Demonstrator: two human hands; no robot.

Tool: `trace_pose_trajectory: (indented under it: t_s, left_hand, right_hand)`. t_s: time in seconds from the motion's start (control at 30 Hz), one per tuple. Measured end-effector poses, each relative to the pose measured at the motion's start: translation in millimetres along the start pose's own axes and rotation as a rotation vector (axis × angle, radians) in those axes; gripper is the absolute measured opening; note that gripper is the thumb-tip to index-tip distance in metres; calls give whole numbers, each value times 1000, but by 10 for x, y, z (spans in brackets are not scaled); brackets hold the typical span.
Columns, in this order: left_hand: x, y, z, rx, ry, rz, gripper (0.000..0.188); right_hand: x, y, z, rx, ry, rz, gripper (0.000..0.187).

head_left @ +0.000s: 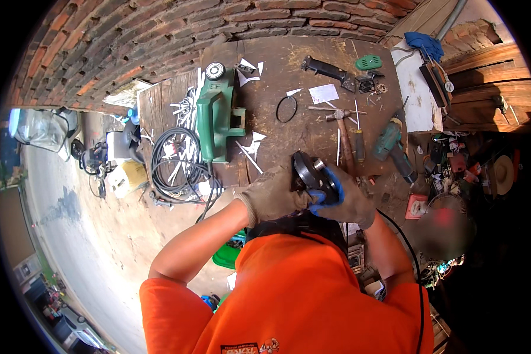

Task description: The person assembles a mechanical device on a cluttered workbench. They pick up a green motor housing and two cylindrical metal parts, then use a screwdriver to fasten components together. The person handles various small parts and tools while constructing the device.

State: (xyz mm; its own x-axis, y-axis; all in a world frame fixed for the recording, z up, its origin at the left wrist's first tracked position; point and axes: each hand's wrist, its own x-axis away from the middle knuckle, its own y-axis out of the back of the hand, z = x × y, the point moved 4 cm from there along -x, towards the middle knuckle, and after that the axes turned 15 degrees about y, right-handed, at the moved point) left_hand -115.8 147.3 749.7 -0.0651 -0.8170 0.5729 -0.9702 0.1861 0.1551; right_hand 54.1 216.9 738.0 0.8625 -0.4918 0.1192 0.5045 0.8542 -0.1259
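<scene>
Both gloved hands are at the table's near edge, closed around a black round machine part [310,177] with a short shiny metal stub on its right side. My left hand [274,193] grips its left side. My right hand [353,199], in a grey glove with blue on the fingers, wraps its right side. Some fingertips are hidden behind the part, and its exact kind does not show. Just beyond my right hand lie a hammer [343,138] and a screwdriver [359,141] with a yellow and dark handle.
A green power tool [217,121] and coiled black cable [174,168] occupy the wooden table's [265,65] left side. Toward the right rest a green cordless drill [390,140], black tool housing [327,71] and green vented cover [369,62]. A black ring [287,109] lies mid-table. Behind rises a brick wall [177,29].
</scene>
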Motion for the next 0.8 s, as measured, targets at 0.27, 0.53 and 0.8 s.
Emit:
trace_pose_trajectory:
  t_s: [0.27,0.53,0.8]
  left_hand:
    - [99,115,-58,-135,-5,78,74]
    - [-12,-119,119,216,-13,4,72]
    - [83,-11,139,90,-10,143,80]
  right_hand:
    - [44,-178,84,367,116,111,69]
    - [62,-189,9,251,151,-202,71]
    - [72,-166,157,438,21,140,85]
